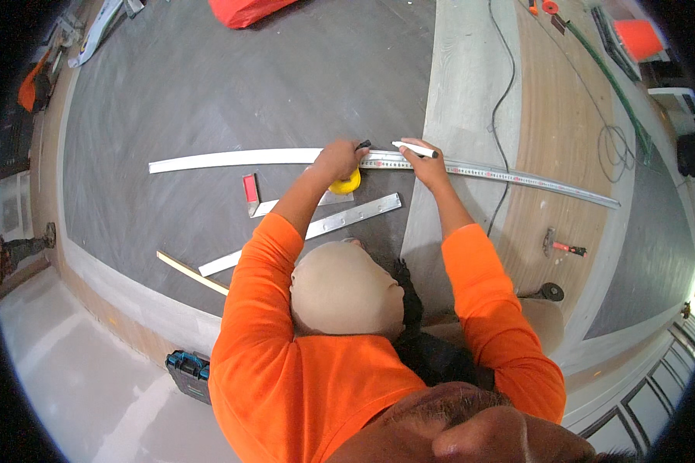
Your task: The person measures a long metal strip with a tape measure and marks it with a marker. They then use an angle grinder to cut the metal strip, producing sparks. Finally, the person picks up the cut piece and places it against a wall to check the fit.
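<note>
A long white metal profile (239, 160) lies across the floor in front of me. My left hand (337, 161) is closed around a yellow tape measure (347, 183) at the profile's middle. A small black cap (364, 144) sticks out by its fingers. The tape's marked blade (471, 170) runs out to the right along the profile. My right hand (426, 163) grips a white marker (417, 149) just above the blade; the fingers partly hide how it is held. Nearer to me lie a try square with a red handle (250, 189) and a holed metal strip (347, 219).
A thin yellowish strip (189, 272) lies at left, partly under my arm. A hammer (562, 245) and a black roll (551, 292) are at right. A black cable (504, 100) crosses under the profile. A red bag (251, 9) lies far off; a toolbox (189, 376) stands near left.
</note>
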The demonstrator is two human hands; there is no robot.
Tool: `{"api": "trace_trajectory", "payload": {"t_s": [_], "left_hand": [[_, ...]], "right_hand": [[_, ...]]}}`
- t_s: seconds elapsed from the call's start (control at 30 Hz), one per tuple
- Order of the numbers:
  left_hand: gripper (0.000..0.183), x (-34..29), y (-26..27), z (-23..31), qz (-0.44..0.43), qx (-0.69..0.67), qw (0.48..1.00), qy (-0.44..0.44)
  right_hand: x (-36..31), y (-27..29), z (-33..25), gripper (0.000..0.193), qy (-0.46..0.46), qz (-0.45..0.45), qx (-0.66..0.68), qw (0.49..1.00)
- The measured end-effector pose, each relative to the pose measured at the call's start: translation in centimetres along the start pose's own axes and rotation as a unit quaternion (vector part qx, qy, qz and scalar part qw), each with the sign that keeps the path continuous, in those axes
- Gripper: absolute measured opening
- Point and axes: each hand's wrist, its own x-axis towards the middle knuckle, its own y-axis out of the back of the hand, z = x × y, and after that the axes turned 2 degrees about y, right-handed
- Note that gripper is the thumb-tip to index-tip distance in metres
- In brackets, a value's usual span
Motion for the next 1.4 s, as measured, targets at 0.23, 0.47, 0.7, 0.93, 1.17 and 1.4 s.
{"api": "trace_trajectory", "payload": {"t_s": [0.23, 0.47, 0.7, 0.93, 1.17, 1.4], "left_hand": [[0.040, -3.5, -2.3, 3.7, 0.052, -0.040, 0.992, -0.110], [0.036, -4.1, -4.5, 6.1, 0.083, -0.055, 0.985, -0.144], [0.035, -4.6, -5.4, 8.0, 0.125, -0.025, 0.975, -0.182], [0.031, -5.5, -8.3, 9.4, 0.153, -0.030, 0.968, -0.197], [0.029, -5.7, -9.7, 10.5, 0.185, -0.091, 0.954, -0.219], [0.034, -5.0, -10.7, 11.6, 0.184, -0.082, 0.957, -0.211]], "right_hand": [[-1.5, 1.6, 0.6, 0.023, 0.010, -0.002, 0.193, 0.981], [-2.5, 3.5, 1.7, 0.021, 0.014, 0.023, 0.246, 0.969], [-4.4, 4.4, 2.4, 0.023, -0.006, 0.024, 0.198, 0.980], [-6.2, 5.9, 1.7, 0.027, -0.102, -0.008, 0.161, 0.982], [-6.5, 7.3, 1.9, 0.026, -0.034, -0.057, 0.159, 0.985], [-6.8, 5.3, 1.8, 0.039, -0.144, 0.120, 0.004, 0.982]]}}
